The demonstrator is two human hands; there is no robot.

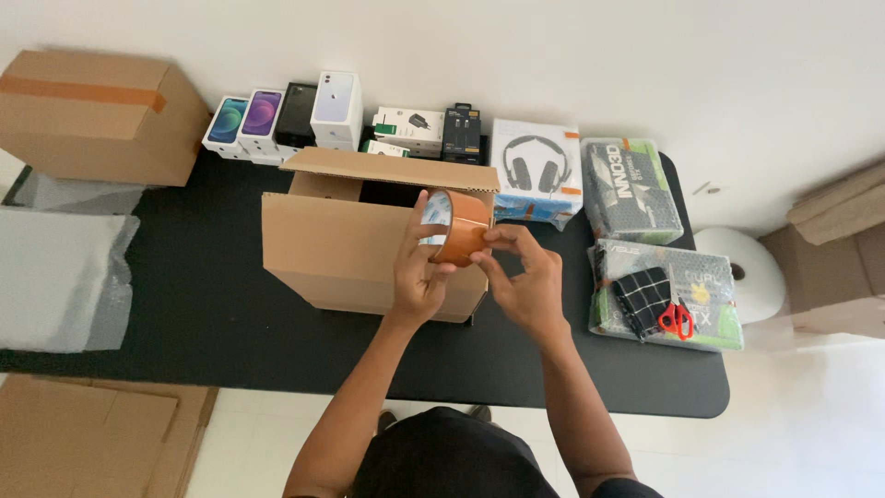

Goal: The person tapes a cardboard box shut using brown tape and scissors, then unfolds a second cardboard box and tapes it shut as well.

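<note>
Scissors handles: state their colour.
Red, on the scissors in the head view.

Red scissors (677,320), headphone box (536,171), phone boxes (281,115)

Head view, steeply down, near table (230,314)

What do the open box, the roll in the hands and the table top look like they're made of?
Open box: plain brown corrugated cardboard, matte, judging by its folded flaps. Tape roll: glossy brown plastic-looking tape, probably on a card core. Table: smooth matte black top; material unclear.
</note>
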